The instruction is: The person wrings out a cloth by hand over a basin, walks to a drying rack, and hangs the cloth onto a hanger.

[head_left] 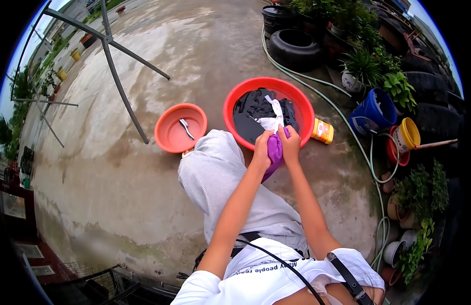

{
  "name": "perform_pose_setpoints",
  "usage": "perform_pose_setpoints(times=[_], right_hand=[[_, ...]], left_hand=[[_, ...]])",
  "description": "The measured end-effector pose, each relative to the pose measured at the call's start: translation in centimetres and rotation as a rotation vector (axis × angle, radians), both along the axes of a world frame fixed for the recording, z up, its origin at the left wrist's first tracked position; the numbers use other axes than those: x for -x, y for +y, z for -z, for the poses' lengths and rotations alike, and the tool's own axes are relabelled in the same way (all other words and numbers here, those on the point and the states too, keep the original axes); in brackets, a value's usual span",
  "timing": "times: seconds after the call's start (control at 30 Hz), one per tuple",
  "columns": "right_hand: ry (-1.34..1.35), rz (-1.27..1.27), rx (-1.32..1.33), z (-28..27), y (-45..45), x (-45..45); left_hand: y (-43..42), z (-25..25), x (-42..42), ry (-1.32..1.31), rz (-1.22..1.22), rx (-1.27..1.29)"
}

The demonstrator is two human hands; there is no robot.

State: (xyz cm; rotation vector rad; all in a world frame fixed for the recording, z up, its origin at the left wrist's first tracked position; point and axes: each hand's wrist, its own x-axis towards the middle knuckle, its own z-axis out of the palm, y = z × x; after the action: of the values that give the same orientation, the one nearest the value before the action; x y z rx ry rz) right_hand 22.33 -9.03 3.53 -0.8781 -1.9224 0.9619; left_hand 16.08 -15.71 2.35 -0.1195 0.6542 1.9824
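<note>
**Upside-Down Print Showing on My Shirt**

Between five and six o'clock in my view, I am wearing a white T-shirt (230, 279) bearing a line of small dark print (270, 263). It is running upside down to my eyes, and I am making out "Many people rea", its ending staying unclear. Toward the hem, bigger dark lettering (302, 257) is showing only in part, unreadably. Toward half past two, a yellow-and-orange package (323, 131) is carrying print too small for reading.
</note>
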Motion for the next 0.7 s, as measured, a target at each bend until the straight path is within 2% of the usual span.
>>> perform_pose_setpoints(times=[0.17, 0.27, 0.3, 0.47, 0.57, 0.63, 0.7], right_hand=[[0.023, 0.003, -0.099, -0.6, -2.6, -0.8], [0.019, -0.276, -0.319, -0.4, -4.9, -1.9], [-0.002, -0.308, -0.346, -0.8, -5.5, -2.0], [0.006, -0.058, -0.025, -0.3, -2.0, -0.8], [-0.057, -0.001, -0.016, 0.5, 0.8, -0.5], [-0.071, 0.004, -0.039, -0.1, -0.3, -0.6], [-0.041, -0.06, -0.084, -0.9, -2.2, -1.2]], left_hand=[[-0.1, -0.4, 0.3, 0.028, -0.049, 0.085], [0.4, 1.9, 1.6, 0.02, -0.065, 0.268], [0.2, 1.9, 1.7, 0.02, -0.029, 0.258], [0.9, 2.0, 0.7, -0.038, 0.025, 0.056], [1.0, 1.3, -0.2, -0.017, 0.023, 0.045], [0.6, -0.2, -0.5, 0.021, 0.017, 0.068], [0.4, 1.2, 0.2, -0.001, -0.012, 0.06]])
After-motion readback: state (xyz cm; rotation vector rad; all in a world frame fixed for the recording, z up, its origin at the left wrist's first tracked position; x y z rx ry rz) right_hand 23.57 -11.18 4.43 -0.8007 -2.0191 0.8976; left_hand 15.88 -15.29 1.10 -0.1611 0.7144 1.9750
